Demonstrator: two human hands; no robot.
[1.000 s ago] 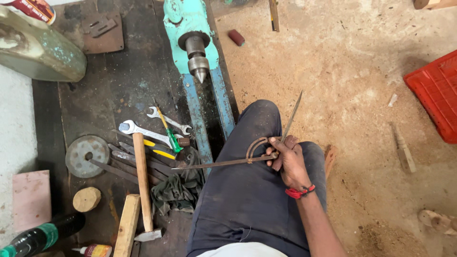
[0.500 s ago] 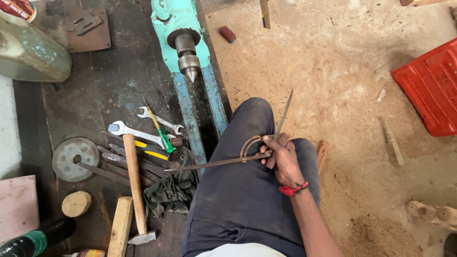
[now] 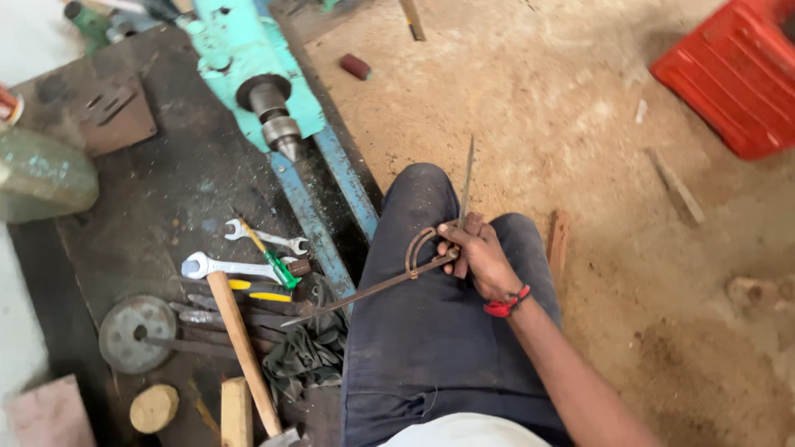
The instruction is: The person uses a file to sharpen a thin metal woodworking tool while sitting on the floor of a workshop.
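The head view looks down on my lap, and I see only my right hand [image 3: 476, 257], resting on my right thigh and closed around the hinge of a rusty pair of metal dividers [image 3: 414, 265]; my left hand is out of the picture, so I cannot tell its state. The dividers sit right in that grip, legs spread wide. One leg [image 3: 466, 178] runs up and away from me past my knee, nearly upright in the picture. The other leg [image 3: 356, 296] is long and slants down to my left, its tip reaching toward the dark rag [image 3: 310, 356] at the edge of the worktop [image 3: 166, 190]. So the tool's longer axis lies across my body, from the hand toward the tool pile on my left. There, near that tip, lie two spanners [image 3: 240, 266], a green-handled screwdriver [image 3: 273, 261], a wooden-handled hammer [image 3: 244, 352], a metal disc [image 3: 137, 334] and a small round wooden block [image 3: 154, 407]. A turquoise lathe head [image 3: 257, 74] with its pointed centre stands farther up. As for packaging, a pale greenish container [image 3: 41, 178] sits at the far left, and a red plastic crate [image 3: 737, 79] lies on the sawdust floor [image 3: 580, 124] at upper right, well apart from my hand.
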